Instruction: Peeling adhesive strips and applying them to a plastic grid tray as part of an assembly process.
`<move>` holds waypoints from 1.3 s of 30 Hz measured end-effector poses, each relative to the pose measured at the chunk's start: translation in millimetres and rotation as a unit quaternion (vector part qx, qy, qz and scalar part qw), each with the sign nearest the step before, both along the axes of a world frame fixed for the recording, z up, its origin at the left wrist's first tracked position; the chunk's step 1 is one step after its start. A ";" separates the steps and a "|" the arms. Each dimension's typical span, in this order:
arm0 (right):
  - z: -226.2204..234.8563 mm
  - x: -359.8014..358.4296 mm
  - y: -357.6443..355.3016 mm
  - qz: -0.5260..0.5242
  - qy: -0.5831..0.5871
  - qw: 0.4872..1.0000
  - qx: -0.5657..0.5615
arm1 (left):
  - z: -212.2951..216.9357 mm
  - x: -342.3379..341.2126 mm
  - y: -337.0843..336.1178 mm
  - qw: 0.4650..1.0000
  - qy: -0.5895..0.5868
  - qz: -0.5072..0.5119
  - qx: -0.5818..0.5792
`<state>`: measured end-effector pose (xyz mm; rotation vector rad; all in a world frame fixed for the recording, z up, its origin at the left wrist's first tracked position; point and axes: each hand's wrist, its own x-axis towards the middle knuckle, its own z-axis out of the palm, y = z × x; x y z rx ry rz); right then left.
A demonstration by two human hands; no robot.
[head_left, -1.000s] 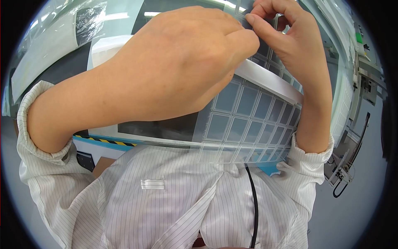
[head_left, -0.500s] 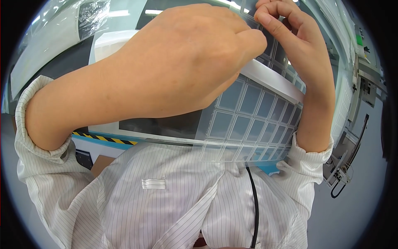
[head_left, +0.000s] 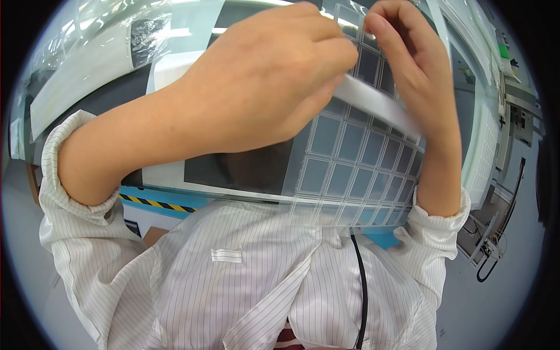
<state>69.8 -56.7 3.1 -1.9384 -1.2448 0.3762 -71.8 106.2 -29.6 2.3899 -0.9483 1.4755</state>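
My left hand (head_left: 280,76) is closed, knuckles up, above the upper part of a clear plastic compartment tray (head_left: 326,135). Its fingertips are hidden beneath it. A plain white strip (head_left: 379,105), smeared by motion, comes out from under this hand and crosses the tray toward my right wrist. My right hand (head_left: 417,58) is at the tray's upper right, thumb and fingers curled together; I cannot make out what is between their tips. The tray has rows of rectangular cells, looks grey through its clear walls, and its near edge reaches my striped shirt.
Dark sheets (head_left: 239,169) and a white piece (head_left: 172,67) lie left of the tray, partly behind my left forearm. Crinkled clear film (head_left: 154,41) is at the far left. Black-and-yellow tape (head_left: 157,203) marks the table's near edge. Metal equipment (head_left: 490,245) stands at the right.
My left hand has shifted slightly left, away from my right hand. My right hand has also moved slightly left. The white strip has moved and is now blurred; the view has shifted a little.
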 end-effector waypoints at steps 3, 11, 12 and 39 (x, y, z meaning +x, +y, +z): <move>6.2 -2.1 -13.9 0.077 0.163 0.984 0.011 | 28.9 -23.1 -1.8 0.889 0.419 0.099 -0.159; 9.9 -4.4 -17.9 0.076 0.012 0.996 -0.048 | 38.9 -19.4 2.7 0.802 0.530 0.117 -0.251; 7.1 -6.2 -18.4 0.077 0.003 0.996 -0.032 | 42.2 -17.9 4.2 0.803 0.529 0.117 -0.250; 1.8 52.6 16.0 0.017 0.196 0.974 -0.112 | 3.7 -2.8 -8.7 0.888 0.419 0.107 -0.155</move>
